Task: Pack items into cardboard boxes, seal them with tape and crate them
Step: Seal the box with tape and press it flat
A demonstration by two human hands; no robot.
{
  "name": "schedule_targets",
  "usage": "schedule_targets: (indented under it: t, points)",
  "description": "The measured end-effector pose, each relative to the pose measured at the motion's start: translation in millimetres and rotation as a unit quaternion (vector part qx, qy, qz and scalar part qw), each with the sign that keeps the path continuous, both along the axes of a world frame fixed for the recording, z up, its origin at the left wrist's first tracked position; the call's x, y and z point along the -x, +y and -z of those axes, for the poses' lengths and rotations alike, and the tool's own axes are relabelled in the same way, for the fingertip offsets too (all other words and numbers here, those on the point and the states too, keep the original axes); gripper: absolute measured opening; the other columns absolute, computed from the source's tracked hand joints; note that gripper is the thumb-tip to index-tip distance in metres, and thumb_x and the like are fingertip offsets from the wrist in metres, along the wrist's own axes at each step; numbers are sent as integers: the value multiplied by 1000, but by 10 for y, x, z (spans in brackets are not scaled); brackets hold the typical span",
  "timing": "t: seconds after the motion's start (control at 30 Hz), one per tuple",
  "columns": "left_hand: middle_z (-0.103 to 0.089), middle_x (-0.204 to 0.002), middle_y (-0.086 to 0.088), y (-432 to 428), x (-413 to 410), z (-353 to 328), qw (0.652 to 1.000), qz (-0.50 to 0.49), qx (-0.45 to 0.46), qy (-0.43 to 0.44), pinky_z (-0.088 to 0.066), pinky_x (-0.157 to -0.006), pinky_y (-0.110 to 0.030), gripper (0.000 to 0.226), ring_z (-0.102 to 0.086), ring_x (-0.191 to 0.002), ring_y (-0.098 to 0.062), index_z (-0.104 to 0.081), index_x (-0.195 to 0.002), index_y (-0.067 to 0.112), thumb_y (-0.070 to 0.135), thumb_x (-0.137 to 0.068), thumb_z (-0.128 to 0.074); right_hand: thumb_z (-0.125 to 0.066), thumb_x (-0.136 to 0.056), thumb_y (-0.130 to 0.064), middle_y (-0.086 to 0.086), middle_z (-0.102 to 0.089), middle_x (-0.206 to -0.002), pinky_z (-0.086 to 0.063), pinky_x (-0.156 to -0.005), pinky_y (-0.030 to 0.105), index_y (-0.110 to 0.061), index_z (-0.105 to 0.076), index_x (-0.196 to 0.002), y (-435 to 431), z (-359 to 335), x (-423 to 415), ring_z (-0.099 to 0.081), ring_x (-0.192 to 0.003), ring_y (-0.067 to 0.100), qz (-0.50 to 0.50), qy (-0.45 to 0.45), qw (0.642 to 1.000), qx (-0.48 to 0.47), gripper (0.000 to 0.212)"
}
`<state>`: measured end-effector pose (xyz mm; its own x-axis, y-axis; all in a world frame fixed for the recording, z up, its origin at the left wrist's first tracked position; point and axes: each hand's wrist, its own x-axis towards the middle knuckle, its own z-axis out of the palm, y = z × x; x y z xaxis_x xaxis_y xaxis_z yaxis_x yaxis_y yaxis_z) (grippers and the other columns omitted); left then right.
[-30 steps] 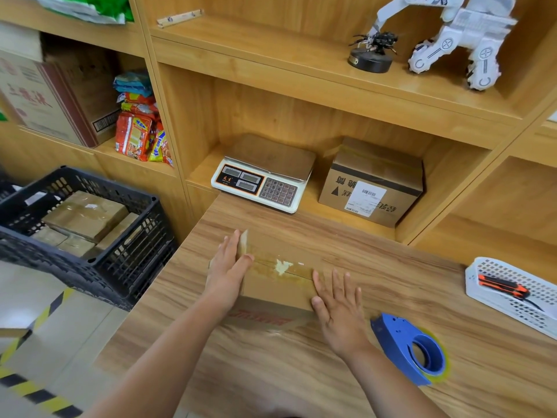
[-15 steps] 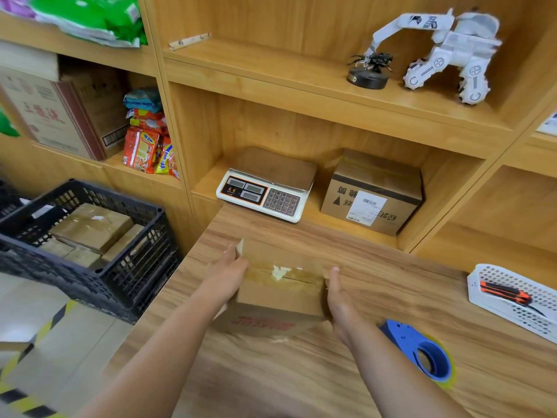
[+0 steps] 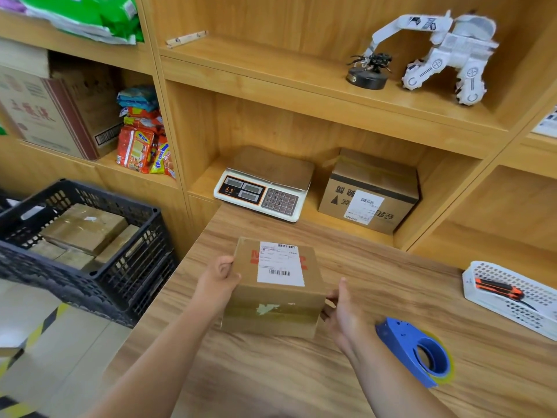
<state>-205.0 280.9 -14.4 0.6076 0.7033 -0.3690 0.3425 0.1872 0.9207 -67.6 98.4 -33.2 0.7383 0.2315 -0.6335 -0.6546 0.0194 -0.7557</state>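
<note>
At far left, the black crate (image 3: 141, 260) holds sealed parcels. Our left hand (image 3: 217, 285) curls its fingers round the left end of the cardboard box (image 3: 271, 309). The box sits over the wooden table (image 3: 391, 282) with its label up and its taped seam toward us; we cannot tell whether it touches the wood. Our right hand (image 3: 345, 315) cups the right end, thumb raised and fingers hooked at the corner. The box looks light and stiff and its tape slick, so we judge the bare end walls the best hold. The blue tape dispenser (image 3: 404, 339) lies just beside.
</note>
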Motion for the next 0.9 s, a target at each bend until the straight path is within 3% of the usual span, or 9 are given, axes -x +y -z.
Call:
schedule_targets:
  t: [0.07,0.23,0.37,0.43,0.5,0.6,0.7,0.83,0.9]
  points:
    - [-67,-106,4,13,48,71,1000,-10,6,5,-52,-89,-32,35,-62,-104,-10,-54,-99,23,-9,-85,-53,-40,-99,-43,9,-59,-69,-40,-60,32,-9,-50,-74,23,53,56,-52,-63,23,-16,-1,999,31,43]
    - [-65,-101,5,47,147,164,1000,-1,8,15,-49,-70,-19,44,-62,-91,-7,-49,-99,24,-17,-83,-47,-48,-98,-31,9,-65,-91,-44,-65,31,-6,-58,-93,131,126,238,-59,-75,21,-124,-46,983,128,28]
    - [-57,-103,16,128,224,292,996,54,-29,57,-45,-72,-11,42,-55,-96,-2,-46,-109,24,-11,-85,-48,-57,-93,-17,9,-57,-88,-36,-59,25,-8,-52,-90,167,155,279,-47,-67,14,-148,-108,964,191,11]
    - [-63,-107,16,177,255,362,991,95,-34,90,-49,-71,-21,40,-60,-94,-8,-52,-119,24,0,-87,-48,-56,-94,-15,9,-58,-89,-36,-59,25,-10,-53,-94,200,138,277,-48,-67,13,-152,-114,962,195,6]
    - [-67,-107,11,222,277,434,986,125,-33,106,-50,-82,-33,45,-63,-96,-13,-53,-128,25,6,-88,-46,-54,-95,-10,5,-59,-88,-38,-57,22,-12,-53,-104,232,92,276,-50,-68,11,-151,-110,965,184,10]
    - [-67,-109,8,232,295,462,984,137,-38,109,-50,-90,-34,44,-62,-99,-13,-52,-128,27,8,-90,-43,-52,-96,-8,4,-61,-98,-40,-58,23,-17,-53,-117,248,84,251,-54,-73,8,-160,-89,969,165,23]
    - [-67,-109,8,175,312,439,987,129,-27,95,-50,-92,-38,46,-63,-99,-14,-52,-128,31,8,-90,-40,-49,-97,-9,2,-63,-101,-40,-61,21,-20,-56,-117,249,99,243,-55,-76,6,-183,-92,964,170,23]
    - [-66,-109,6,-2,444,406,992,75,-9,106,-52,-87,-36,46,-63,-97,-19,-48,-128,31,8,-90,-38,-48,-97,-6,-1,-63,-92,-43,-60,16,-13,-63,-107,268,128,254,-57,-75,10,-202,-141,951,185,19]
    - [-63,-112,4,-125,568,363,993,35,1,115,-49,-79,-29,45,-61,-97,-19,-44,-131,31,7,-93,-38,-50,-97,-6,1,-63,-91,-43,-66,22,-9,-65,-107,301,133,279,-58,-81,16,-223,-148,944,194,19]
